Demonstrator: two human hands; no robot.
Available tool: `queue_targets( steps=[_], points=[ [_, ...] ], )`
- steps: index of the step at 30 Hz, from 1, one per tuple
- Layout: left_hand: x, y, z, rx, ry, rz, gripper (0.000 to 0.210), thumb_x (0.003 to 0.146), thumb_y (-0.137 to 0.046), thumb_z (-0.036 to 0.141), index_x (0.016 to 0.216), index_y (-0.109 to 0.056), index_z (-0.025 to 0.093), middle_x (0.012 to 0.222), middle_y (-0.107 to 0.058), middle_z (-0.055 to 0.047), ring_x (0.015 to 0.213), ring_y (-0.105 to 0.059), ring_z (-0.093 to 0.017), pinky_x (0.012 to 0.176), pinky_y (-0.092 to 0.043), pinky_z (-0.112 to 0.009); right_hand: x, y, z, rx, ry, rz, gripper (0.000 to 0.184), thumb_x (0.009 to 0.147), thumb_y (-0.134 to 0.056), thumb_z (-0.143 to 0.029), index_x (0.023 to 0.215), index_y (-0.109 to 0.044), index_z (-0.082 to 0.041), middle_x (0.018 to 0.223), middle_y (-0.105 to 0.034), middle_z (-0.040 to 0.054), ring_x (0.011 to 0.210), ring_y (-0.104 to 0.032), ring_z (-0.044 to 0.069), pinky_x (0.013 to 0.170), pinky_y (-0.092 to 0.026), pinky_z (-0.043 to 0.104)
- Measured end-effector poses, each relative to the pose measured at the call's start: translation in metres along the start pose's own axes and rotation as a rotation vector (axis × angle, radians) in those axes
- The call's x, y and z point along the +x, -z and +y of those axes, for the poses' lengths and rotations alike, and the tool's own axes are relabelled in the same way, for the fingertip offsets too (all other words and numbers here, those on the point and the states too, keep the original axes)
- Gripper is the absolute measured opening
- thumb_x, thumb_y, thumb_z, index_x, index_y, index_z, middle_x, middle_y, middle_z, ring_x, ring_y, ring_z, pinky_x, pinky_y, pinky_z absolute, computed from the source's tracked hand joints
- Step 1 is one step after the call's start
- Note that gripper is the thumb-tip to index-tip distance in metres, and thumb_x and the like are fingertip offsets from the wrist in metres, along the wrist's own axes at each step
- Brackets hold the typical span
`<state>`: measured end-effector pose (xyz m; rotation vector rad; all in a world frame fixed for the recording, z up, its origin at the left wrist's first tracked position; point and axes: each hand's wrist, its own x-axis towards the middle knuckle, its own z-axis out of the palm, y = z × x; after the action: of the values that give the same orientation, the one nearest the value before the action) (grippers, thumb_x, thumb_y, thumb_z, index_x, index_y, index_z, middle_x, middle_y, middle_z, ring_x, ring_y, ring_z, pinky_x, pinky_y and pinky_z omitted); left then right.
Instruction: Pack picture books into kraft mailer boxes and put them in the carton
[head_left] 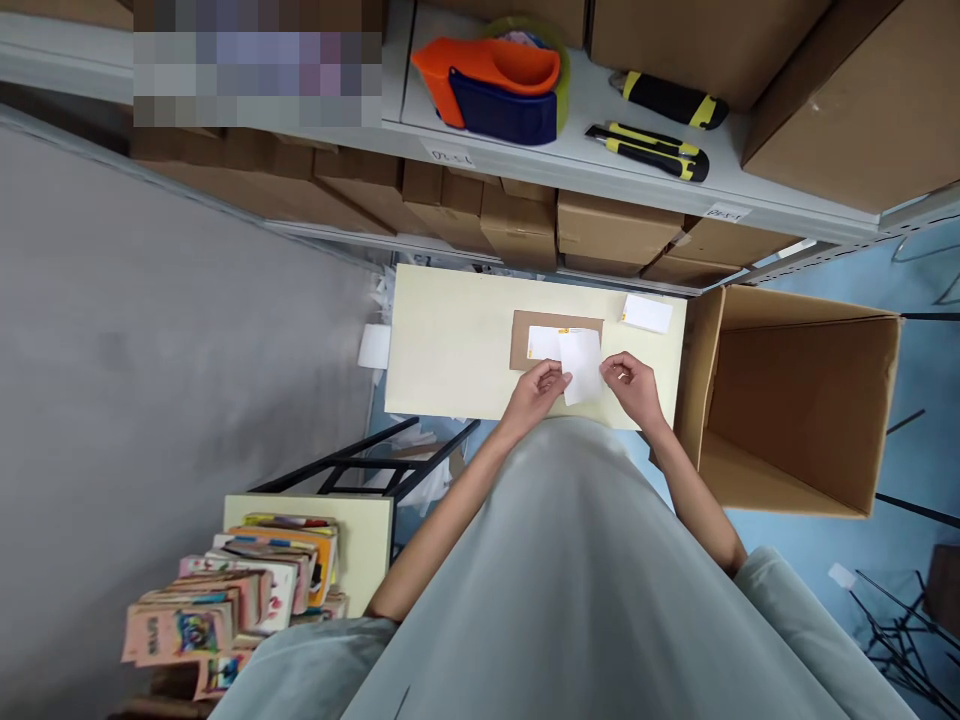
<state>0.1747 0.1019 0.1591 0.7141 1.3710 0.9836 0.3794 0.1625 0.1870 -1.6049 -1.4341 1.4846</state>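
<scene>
A white paper sheet (581,368) with a small orange mark at its top is pinched at its left edge by my left hand (538,392). My right hand (631,388) is at the sheet's right edge, fingertips drawn together; whether it grips the edge is hard to make out. Beneath lies a flat brown cardboard piece (519,350), bearing a white label (543,342) partly covered by the sheet. A stack of white labels (647,314) rests at the table's far right corner. All of this is on the cream table (450,345).
An open cardboard box (795,420) stands right of the table. On the shelf above are an orange-and-blue tape dispenser (502,100) and two yellow-and-black utility knives (652,150). Brown boxes (517,220) line the lower shelf. Stacked books (247,580) sit at lower left.
</scene>
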Motion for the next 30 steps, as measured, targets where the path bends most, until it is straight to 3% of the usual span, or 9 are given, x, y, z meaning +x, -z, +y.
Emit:
queue_targets(
  steps=[4, 7, 9, 11, 13, 16, 20, 24, 30],
  points=[
    [-0.001, 0.009, -0.026, 0.041, 0.113, 0.036, 0.049, 0.083, -0.083, 0.059, 0.115, -0.075, 0.023, 0.107, -0.08, -0.008, 0.097, -0.075, -0.023, 0.091, -0.061, -0.038, 0.002, 0.003, 0.001, -0.06, 0.127, 0.015, 0.023, 0.094, -0.07, -0.048, 0.085, -0.067, -0.027, 0.089, -0.067, 0.0024, 0.075, -0.057, 0.018, 0.07, -0.051, 0.034],
    [0.002, 0.016, -0.049, 0.039, 0.337, 0.149, 0.059, 0.081, -0.086, 0.05, 0.13, -0.069, 0.023, 0.125, -0.079, -0.013, 0.106, -0.076, -0.026, 0.094, -0.063, -0.041, 0.018, 0.009, 0.001, -0.076, 0.214, -0.07, 0.025, 0.097, -0.07, -0.049, 0.085, -0.066, -0.027, 0.094, -0.067, 0.004, 0.089, -0.063, 0.022, 0.087, -0.055, 0.039],
    [0.007, 0.017, -0.062, -0.034, 0.47, 0.235, 0.072, 0.082, -0.087, 0.046, 0.143, -0.06, 0.021, 0.149, -0.068, -0.021, 0.115, -0.075, -0.028, 0.096, -0.064, -0.042, 0.035, 0.013, 0.002, -0.061, 0.24, -0.142, 0.028, 0.096, -0.073, -0.052, 0.084, -0.067, -0.027, 0.106, -0.07, 0.0066, 0.108, -0.067, 0.025, 0.101, -0.054, 0.042],
    [0.014, 0.015, -0.071, -0.096, 0.514, 0.303, 0.078, 0.084, -0.086, 0.044, 0.15, -0.052, 0.021, 0.168, -0.051, -0.025, 0.129, -0.071, -0.03, 0.099, -0.064, -0.041, 0.056, 0.014, 0.005, -0.027, 0.219, -0.205, 0.033, 0.094, -0.077, -0.057, 0.084, -0.069, -0.027, 0.124, -0.072, 0.0089, 0.127, -0.065, 0.027, 0.112, -0.05, 0.044],
    [0.022, 0.013, -0.078, -0.101, 0.476, 0.333, 0.074, 0.087, -0.084, 0.042, 0.151, -0.052, 0.022, 0.177, -0.04, -0.024, 0.141, -0.065, -0.032, 0.102, -0.063, -0.041, 0.079, 0.012, 0.012, 0.017, 0.176, -0.263, 0.038, 0.091, -0.081, -0.062, 0.084, -0.07, -0.026, 0.136, -0.071, 0.0098, 0.14, -0.061, 0.028, 0.117, -0.047, 0.044],
    [0.035, 0.015, -0.082, -0.065, 0.379, 0.328, 0.069, 0.089, -0.082, 0.041, 0.15, -0.053, 0.026, 0.178, -0.04, -0.019, 0.148, -0.059, -0.033, 0.103, -0.062, -0.042, 0.11, 0.004, 0.024, 0.086, 0.125, -0.323, 0.043, 0.085, -0.083, -0.066, 0.084, -0.07, -0.026, 0.129, -0.075, 0.0095, 0.147, -0.056, 0.028, 0.119, -0.044, 0.043],
    [0.053, 0.03, -0.082, -0.002, 0.322, 0.348, 0.067, 0.087, -0.083, 0.034, 0.148, -0.056, 0.023, 0.168, -0.052, -0.022, 0.135, -0.069, -0.033, 0.105, -0.06, -0.046, 0.131, -0.002, 0.038, 0.118, 0.039, -0.325, 0.045, 0.08, -0.084, -0.067, 0.084, -0.067, -0.025, 0.11, -0.075, 0.0047, 0.132, -0.063, 0.024, 0.113, -0.047, 0.037],
    [0.073, 0.046, -0.08, 0.051, 0.215, 0.329, 0.06, 0.09, -0.077, 0.03, 0.147, -0.059, 0.022, 0.162, -0.059, -0.019, 0.122, -0.075, -0.028, 0.11, -0.058, -0.046, 0.118, -0.002, 0.046, 0.158, -0.012, -0.379, 0.042, 0.08, -0.085, -0.063, 0.088, -0.068, -0.025, 0.101, -0.072, 0.0011, 0.111, -0.066, 0.021, 0.106, -0.049, 0.035],
    [0.093, 0.057, -0.079, 0.194, 0.132, 0.337, 0.059, 0.092, -0.07, 0.024, 0.15, -0.061, 0.022, 0.162, -0.06, -0.016, 0.116, -0.073, -0.026, 0.114, -0.057, -0.047, 0.059, -0.015, 0.059, 0.345, -0.123, -0.371, 0.04, 0.081, -0.086, -0.059, 0.083, -0.065, -0.026, 0.104, -0.071, 0.0011, 0.112, -0.063, 0.023, 0.109, -0.047, 0.036]
  ],
)
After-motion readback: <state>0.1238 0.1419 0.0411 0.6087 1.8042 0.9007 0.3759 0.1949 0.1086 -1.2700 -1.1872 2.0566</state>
